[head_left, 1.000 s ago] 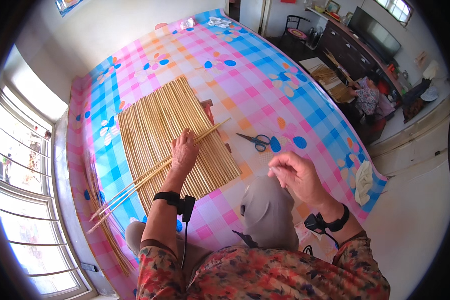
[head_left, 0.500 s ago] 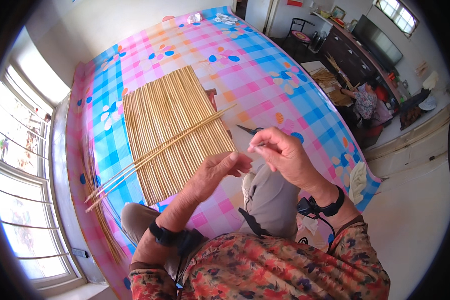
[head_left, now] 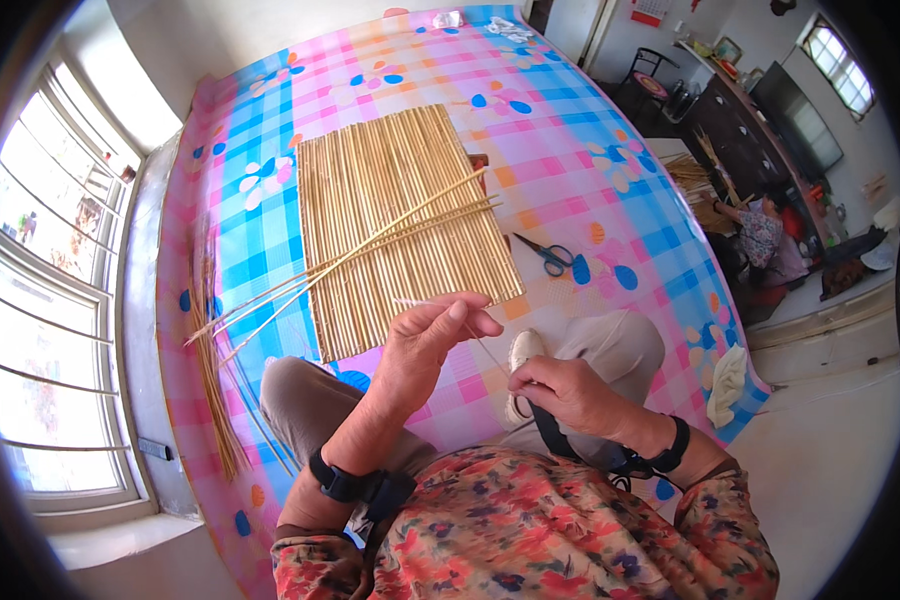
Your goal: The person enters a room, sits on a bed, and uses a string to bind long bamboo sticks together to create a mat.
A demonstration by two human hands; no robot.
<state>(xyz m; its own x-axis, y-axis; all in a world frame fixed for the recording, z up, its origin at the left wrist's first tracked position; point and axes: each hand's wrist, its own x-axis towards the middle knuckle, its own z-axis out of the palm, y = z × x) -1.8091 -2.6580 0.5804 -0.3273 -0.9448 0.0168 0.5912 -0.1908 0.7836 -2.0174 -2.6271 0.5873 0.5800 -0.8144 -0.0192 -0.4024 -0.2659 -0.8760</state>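
Observation:
A thin pale strand [head_left: 489, 351] runs slantwise between my two hands. My left hand [head_left: 432, 345] pinches its upper part near the mat's front edge, and a whitish end sticks out to the left of the fingers. Lower and nearer to me, my right hand [head_left: 573, 396] has its fingers closed on the other part of the strand, above my lap. A mat of straw stalks [head_left: 380, 170] laid side by side is in front of my left hand. Several loose straw stalks [head_left: 370, 246] lie crossed over it, their tips reaching past its left edge.
Dark-handled scissors [head_left: 554, 260] lie right of the mat on the checked cover [head_left: 560, 110]. A bundle of long stalks [head_left: 210, 385] lies along the window side. A crumpled pale cloth [head_left: 727, 385] is at the right edge. Another person [head_left: 760, 238] sits lower at the far right, beside more straw.
My right hand has come down toward my lap, drawing the strand out between both hands. The view has shifted, so the mat appears further right. The scissors now show fully.

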